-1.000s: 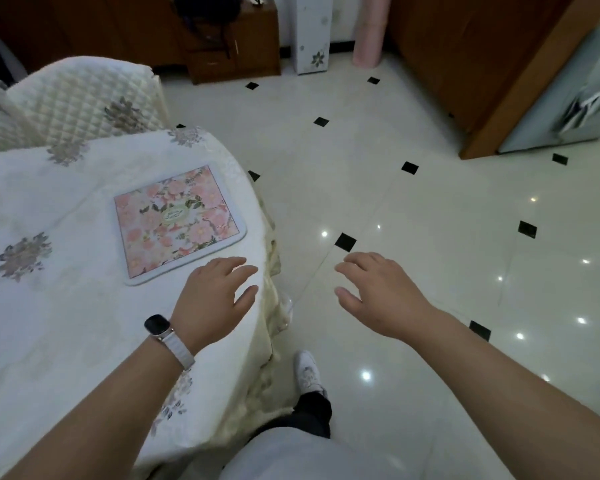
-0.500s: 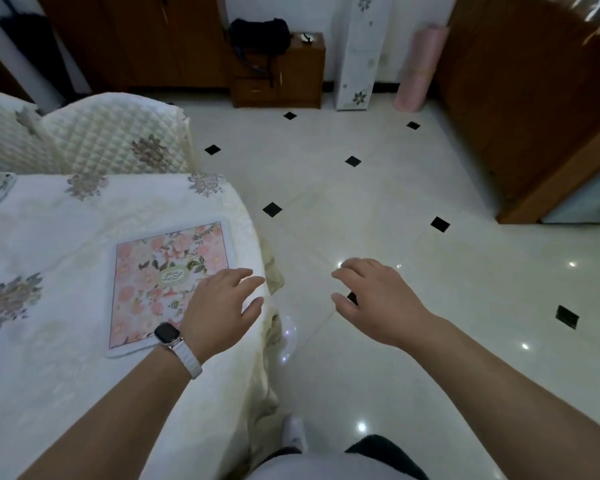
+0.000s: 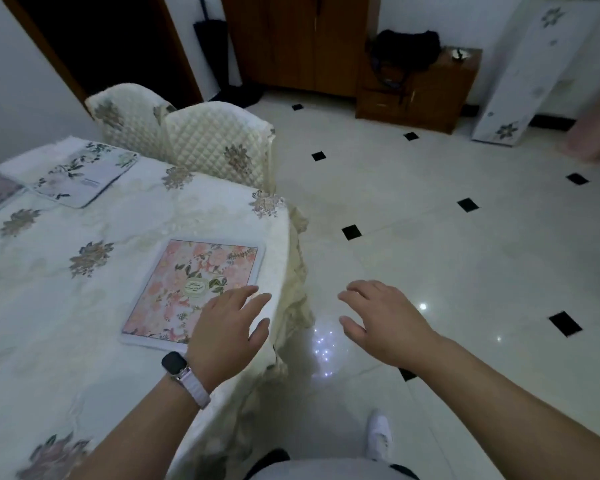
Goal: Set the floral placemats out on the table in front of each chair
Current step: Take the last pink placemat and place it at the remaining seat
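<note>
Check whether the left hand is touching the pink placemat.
Cannot tell. In the head view the left hand covers the near corner of the pink placemat, but from above neither contact nor a gap shows.

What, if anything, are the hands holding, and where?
Nothing is held. The left hand is spread open over a corner of the pink placemat; the right hand hangs open over the floor.

Left hand (image 3: 227,327) and right hand (image 3: 383,318) outstretched, fingers relaxed, palms down
</note>
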Demonstrator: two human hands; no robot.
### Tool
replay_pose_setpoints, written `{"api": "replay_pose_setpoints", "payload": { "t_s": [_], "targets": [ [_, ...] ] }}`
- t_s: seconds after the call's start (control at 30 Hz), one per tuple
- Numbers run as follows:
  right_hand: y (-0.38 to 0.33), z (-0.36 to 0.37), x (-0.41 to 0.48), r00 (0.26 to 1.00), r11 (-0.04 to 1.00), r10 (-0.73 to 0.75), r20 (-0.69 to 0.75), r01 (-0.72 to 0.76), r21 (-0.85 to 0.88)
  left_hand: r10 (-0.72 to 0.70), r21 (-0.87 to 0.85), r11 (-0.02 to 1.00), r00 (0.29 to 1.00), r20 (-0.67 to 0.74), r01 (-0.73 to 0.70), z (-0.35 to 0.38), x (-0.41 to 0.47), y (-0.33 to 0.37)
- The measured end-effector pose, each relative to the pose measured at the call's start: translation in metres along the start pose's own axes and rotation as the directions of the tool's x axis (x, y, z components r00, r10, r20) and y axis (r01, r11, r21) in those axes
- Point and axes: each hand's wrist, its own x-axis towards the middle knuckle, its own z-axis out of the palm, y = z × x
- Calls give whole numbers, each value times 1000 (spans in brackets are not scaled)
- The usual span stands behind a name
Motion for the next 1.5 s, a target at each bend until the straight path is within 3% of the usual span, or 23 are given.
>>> {"api": "replay_pose_setpoints", "payload": {
  "t_s": [0.13,0.33,0.53,0.8,0.97,1.17,1.37,1.5],
  "targets": [
    [39,-19,30,988,988,-149,25,150,-35,-86,45,995,996,-36,87,-6,14,33],
    [35,-22,74,941,942,-335,57,333,45,-253,97,961,964,-88,261,-16,7,40],
    [21,-10,121,900,909,-415,132,406,90,-388,158,903,916,-101,400,-2,-1,16],
    [8,12,187,864,902,-428,267,426,67,-613,31,789,789,-47,614,54,0,-45],
    [-3,27,243,844,923,-373,386,378,65,-788,-179,602,615,23,778,80,-5,-93],
    [-25,50,301,836,944,-327,441,308,117,-894,-389,403,448,27,828,99,-13,-113],
    [-40,80,342,797,954,-299,525,236,186,-974,-577,114,205,94,809,108,-12,-119],
    [-46,101,372,771,956,-292,567,218,196,-986,-676,-128,-22,163,726,112,-7,-118]
  ]
}}
